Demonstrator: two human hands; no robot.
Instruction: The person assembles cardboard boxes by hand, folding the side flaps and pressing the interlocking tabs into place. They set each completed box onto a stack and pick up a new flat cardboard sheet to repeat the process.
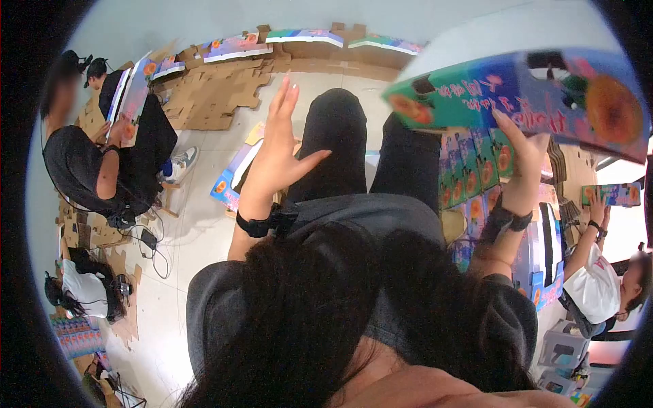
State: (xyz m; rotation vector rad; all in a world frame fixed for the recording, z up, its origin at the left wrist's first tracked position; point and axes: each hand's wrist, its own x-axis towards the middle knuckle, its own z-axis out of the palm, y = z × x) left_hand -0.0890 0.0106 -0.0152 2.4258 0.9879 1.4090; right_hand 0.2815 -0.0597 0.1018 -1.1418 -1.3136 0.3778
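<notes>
My left hand (272, 153) is raised in front of my left knee with its fingers stretched out and thumb spread, holding nothing. On the other side, my right hand (524, 146) grips the lower edge of a printed cardboard box (490, 95). The box is green, blue and purple with orange flowers, pink lettering and a cut-out hole near its top edge. It is held up in the air, tilted. Most of my right fingers are hidden behind it. Past my left wrist, a flat printed carton piece (235, 177) lies on the floor.
Rows of similar finished boxes (469, 170) stand beside my right leg. Brown flattened cardboard (218, 95) covers the floor ahead, with printed cartons (304, 37) along the wall. Co-workers sit at the left (102, 163) and right (592, 285). A black cable (160, 255) lies on the floor.
</notes>
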